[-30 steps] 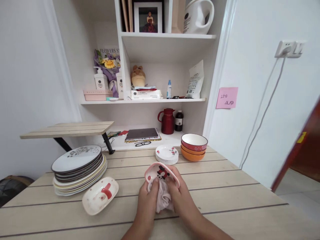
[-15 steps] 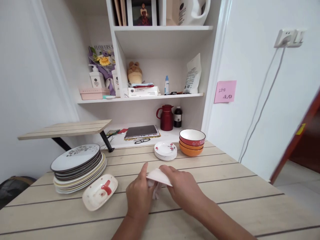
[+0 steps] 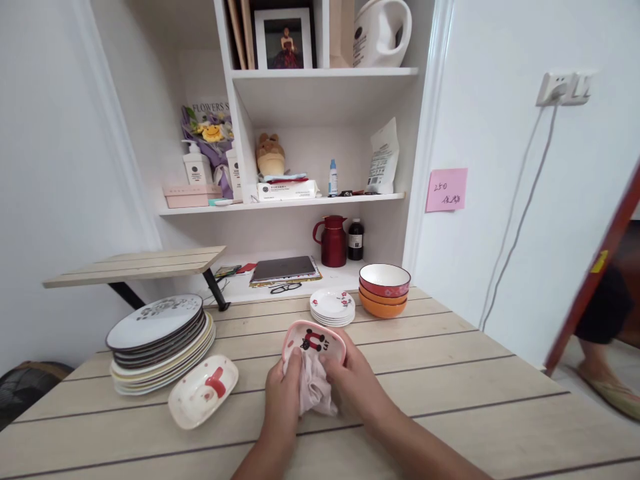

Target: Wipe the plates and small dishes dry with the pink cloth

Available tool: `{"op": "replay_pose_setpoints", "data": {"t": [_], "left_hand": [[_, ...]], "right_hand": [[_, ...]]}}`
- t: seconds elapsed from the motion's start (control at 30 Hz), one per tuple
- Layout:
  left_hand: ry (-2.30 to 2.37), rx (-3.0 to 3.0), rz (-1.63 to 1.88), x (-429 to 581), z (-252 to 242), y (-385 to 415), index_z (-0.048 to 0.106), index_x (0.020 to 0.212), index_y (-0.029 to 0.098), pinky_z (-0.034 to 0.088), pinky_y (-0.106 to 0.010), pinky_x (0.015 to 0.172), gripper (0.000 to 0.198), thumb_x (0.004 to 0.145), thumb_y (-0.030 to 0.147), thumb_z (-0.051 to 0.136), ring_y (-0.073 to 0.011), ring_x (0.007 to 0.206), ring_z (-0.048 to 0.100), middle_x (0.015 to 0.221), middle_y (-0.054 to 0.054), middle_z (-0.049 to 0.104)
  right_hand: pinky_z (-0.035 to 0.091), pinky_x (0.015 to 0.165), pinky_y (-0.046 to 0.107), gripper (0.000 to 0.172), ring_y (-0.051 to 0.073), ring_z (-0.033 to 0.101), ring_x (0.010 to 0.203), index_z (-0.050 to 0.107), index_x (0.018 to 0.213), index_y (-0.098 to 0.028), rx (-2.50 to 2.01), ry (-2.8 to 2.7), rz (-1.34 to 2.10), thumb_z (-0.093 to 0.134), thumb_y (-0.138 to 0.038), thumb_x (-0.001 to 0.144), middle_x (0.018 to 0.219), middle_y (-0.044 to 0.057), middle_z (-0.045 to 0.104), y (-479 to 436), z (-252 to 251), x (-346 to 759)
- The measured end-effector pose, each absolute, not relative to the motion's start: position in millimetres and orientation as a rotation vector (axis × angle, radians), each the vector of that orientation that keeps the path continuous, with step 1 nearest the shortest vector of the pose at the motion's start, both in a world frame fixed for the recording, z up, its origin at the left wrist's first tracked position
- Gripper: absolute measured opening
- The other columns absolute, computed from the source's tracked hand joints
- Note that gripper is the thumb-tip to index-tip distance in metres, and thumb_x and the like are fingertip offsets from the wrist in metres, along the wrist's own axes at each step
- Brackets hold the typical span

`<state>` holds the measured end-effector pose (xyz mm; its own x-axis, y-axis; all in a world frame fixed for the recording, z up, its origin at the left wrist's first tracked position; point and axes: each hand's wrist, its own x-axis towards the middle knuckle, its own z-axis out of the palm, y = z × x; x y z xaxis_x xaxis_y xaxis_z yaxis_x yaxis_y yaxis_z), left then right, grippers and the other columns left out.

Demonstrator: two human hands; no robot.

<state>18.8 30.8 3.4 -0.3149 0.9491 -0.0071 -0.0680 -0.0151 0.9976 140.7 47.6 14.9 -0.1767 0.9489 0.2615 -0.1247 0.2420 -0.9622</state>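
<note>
A small pink-rimmed dish [image 3: 327, 351] with a black-and-red cat drawing is tilted so its inner face shows. My right hand [image 3: 356, 377] grips its right side, with the thumb over the rim. A crumpled pale pink cloth [image 3: 316, 387] lies against the lower inside of the dish and hangs below it. My left hand [image 3: 283, 390] is closed on the cloth at the left side, thumb pressed on top; its other fingers are hidden behind the dish. A cream dish with a red-and-bear pattern [image 3: 203, 392] lies on the table to the left.
A tall stack of plates [image 3: 157, 327] stands at the left beneath a raised wooden shelf [image 3: 135, 265]. Small flowered plates [image 3: 333, 307] and stacked bowls [image 3: 384, 293] sit at the back. Behind are a laptop [image 3: 283, 268], glasses [image 3: 286, 289] and a red jug [image 3: 333, 243]. A person's leg [image 3: 595, 357] shows at right.
The dish has turned from underside up to inside facing me. The cloth has come into view at its front. A person's leg has appeared in the doorway at right.
</note>
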Motion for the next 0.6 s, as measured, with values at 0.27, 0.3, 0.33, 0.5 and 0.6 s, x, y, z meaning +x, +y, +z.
{"op": "replay_pose_setpoints", "data": {"t": [0.27,0.3,0.33,0.5,0.6], "left_hand": [[1.569,1.269,1.313,21.8,-6.0,37.2,0.068,0.084,0.012,0.045,-0.029,0.054,0.049,0.079,0.058,0.049,-0.0233,0.061,0.064,0.067,-0.008,0.069],[1.674,1.356,1.285,20.4,-6.7,38.2,0.068,0.084,0.014,0.044,-0.029,0.057,0.046,0.081,0.055,0.047,-0.0241,0.066,0.065,0.071,-0.009,0.070],[1.800,1.446,1.253,18.5,-6.8,38.6,0.067,0.087,0.016,0.043,-0.029,0.059,0.042,0.082,0.053,0.047,-0.0247,0.070,0.066,0.074,-0.009,0.071],[2.250,1.805,1.036,7.0,-0.9,32.9,0.054,0.121,0.023,0.038,-0.027,0.062,0.043,0.085,0.047,0.048,-0.0251,0.076,0.068,0.078,-0.006,0.072],[2.242,1.903,1.012,5.0,0.4,29.6,0.048,0.130,0.027,0.036,-0.026,0.063,0.048,0.084,0.041,0.052,-0.0232,0.081,0.067,0.087,-0.005,0.073]], "right_hand": [[0.049,0.073,0.033,0.032,0.022,0.062,0.085,0.057,0.105,-0.017,-0.874,-1.369,1.179,0.043,-0.020,0.076,0.091,0.006,0.067,51.1,5.3,142.0],[0.048,0.068,0.030,0.033,0.020,0.061,0.080,0.056,0.104,-0.018,-0.897,-1.466,1.109,0.040,-0.016,0.075,0.087,0.004,0.066,51.8,8.0,147.0],[0.046,0.063,0.028,0.033,0.018,0.059,0.073,0.056,0.101,-0.019,-0.932,-1.571,1.035,0.038,-0.013,0.073,0.082,0.002,0.065,51.9,11.5,151.7],[0.035,0.060,0.024,0.026,0.018,0.058,0.072,0.052,0.091,-0.022,-1.263,-2.074,0.503,0.041,-0.008,0.073,0.082,0.001,0.064,42.0,35.0,163.7],[0.030,0.058,0.025,0.025,0.020,0.060,0.072,0.052,0.093,-0.022,-1.467,-2.256,0.188,0.044,-0.008,0.074,0.089,0.005,0.066,35.0,44.3,164.5]]}}
